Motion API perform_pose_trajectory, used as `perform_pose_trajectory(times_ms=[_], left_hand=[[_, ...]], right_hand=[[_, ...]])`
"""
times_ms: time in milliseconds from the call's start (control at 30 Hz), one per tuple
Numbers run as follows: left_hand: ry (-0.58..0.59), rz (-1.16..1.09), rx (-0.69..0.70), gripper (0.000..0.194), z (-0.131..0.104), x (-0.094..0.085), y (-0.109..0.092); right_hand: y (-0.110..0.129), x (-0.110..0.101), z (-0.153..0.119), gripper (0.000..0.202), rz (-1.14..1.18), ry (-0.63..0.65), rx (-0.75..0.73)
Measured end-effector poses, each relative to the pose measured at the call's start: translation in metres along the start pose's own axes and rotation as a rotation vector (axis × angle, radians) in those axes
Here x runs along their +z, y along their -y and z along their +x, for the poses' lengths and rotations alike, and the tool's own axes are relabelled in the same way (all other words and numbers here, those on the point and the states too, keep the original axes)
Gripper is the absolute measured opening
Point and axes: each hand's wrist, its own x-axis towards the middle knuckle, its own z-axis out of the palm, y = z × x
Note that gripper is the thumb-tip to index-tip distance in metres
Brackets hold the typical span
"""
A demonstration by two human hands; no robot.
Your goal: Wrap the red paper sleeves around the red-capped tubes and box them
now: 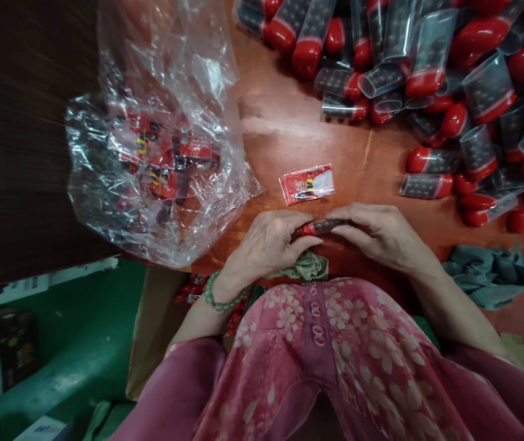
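Both hands meet near the table's front edge around a slim red-and-black piece (321,228), seen nearly edge-on. My left hand (273,242) pinches its red left end between thumb and fingers. The dark right end sits between the thumb and fingers of my right hand (376,236). Fingers cover both ends, and its exact kind is unclear. Just beyond the hands lies a small stack of red printed packets (308,184) with a yellow-and-black figure. A crumpled greenish cloth (305,267) rests beneath my left hand.
At the left, a clear plastic bag (198,202) holds several similar red packets. Clear tubes with red rounded ends and dark dotted bodies (427,55) are heaped at the back right. A grey-green cloth (489,275) lies right. Below the table edge stands a cardboard box (154,324).
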Motion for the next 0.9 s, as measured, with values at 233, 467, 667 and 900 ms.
perform_pose_trajectory(times_ms=[233,467,667,900], left_hand=[[0.001,0.081,0.036,0.035,0.006,-0.002,-0.005],[-0.337,0.034,-0.084,0.059,-0.004,-0.017,-0.004],[-0.49,-0.767,-0.266,0.063,-0.018,0.009,0.005],[-0.622,-1.305,-0.472,0.034,0.0,0.023,-0.02]], right_hand=[[-0.002,0.011,-0.002,0.018,0.084,-0.083,0.061],[-0.003,0.02,0.001,0.03,0.592,-0.122,0.338],[0.003,0.033,0.018,0.041,0.875,-0.297,0.363],[0.01,0.05,0.026,0.046,0.979,-0.165,0.353]])
